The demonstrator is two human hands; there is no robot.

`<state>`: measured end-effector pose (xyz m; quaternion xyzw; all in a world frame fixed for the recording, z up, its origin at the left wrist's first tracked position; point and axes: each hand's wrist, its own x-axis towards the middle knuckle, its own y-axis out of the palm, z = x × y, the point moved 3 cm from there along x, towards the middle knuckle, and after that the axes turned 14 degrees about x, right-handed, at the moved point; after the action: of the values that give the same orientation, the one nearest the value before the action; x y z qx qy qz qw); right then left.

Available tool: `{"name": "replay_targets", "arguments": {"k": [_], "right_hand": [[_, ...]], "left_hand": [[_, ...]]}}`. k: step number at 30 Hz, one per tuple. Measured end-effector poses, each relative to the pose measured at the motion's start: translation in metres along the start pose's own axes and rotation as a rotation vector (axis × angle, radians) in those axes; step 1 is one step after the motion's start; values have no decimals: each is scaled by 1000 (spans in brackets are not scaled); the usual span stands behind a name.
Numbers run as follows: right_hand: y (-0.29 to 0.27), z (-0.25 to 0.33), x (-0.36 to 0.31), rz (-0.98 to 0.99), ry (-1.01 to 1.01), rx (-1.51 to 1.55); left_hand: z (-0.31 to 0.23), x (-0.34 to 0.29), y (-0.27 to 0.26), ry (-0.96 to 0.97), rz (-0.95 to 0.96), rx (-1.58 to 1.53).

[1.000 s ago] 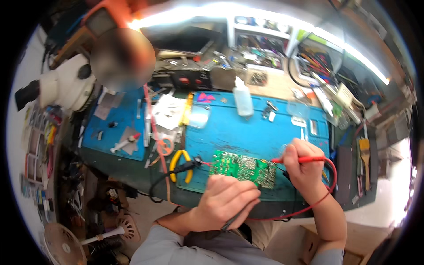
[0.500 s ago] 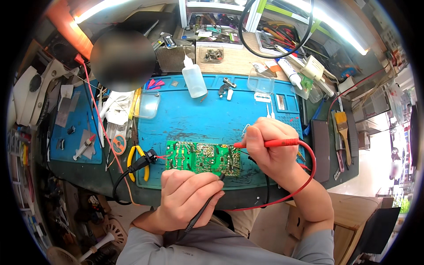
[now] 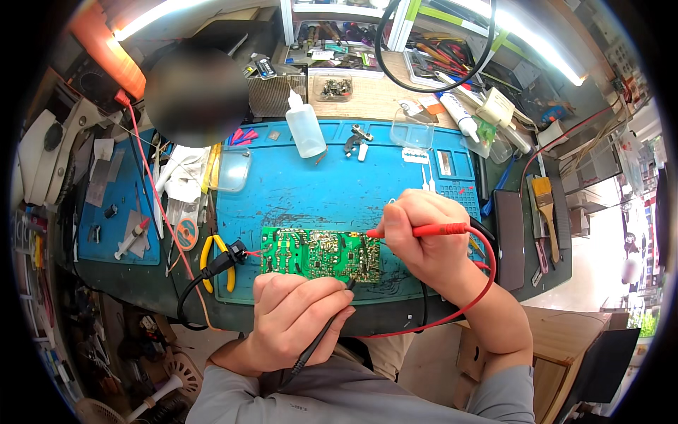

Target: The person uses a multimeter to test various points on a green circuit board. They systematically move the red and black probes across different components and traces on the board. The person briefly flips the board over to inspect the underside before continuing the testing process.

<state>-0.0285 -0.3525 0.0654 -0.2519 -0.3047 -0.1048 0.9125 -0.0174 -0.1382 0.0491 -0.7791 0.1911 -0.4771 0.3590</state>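
Observation:
A green circuit board (image 3: 321, 253) lies solder side up near the front of the blue work mat (image 3: 275, 194). My right hand (image 3: 429, 230) grips a red test probe (image 3: 441, 230), its tip at the board's upper right edge. Between the fingers of my left hand (image 3: 300, 318) is a black test probe (image 3: 311, 350), slanting up to the board's lower right edge. The left fingers also rest close along the board's near edge and hide part of it. Left of the board, a black power plug (image 3: 227, 260) joins it by thin red wires.
Yellow-handled pliers (image 3: 208, 258) lie beside the plug. A white squeeze bottle (image 3: 304, 127) and a small clear box (image 3: 234, 169) stand farther back. The red probe lead (image 3: 487, 283) loops round my right wrist. A brush (image 3: 544, 212) lies at the right.
The whole view has shifted slightly, so everything sits a little farther left. Both probes stay at about the same places on the board.

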Motion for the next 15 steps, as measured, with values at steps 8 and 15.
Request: {"name": "replay_targets", "arguments": {"k": [8, 15], "right_hand": [[2, 7, 3, 12, 36, 5], [4, 2, 0, 39, 29, -47]], "left_hand": [[2, 4, -6, 13, -20, -25], [1, 0, -6, -14, -51, -36]]}}
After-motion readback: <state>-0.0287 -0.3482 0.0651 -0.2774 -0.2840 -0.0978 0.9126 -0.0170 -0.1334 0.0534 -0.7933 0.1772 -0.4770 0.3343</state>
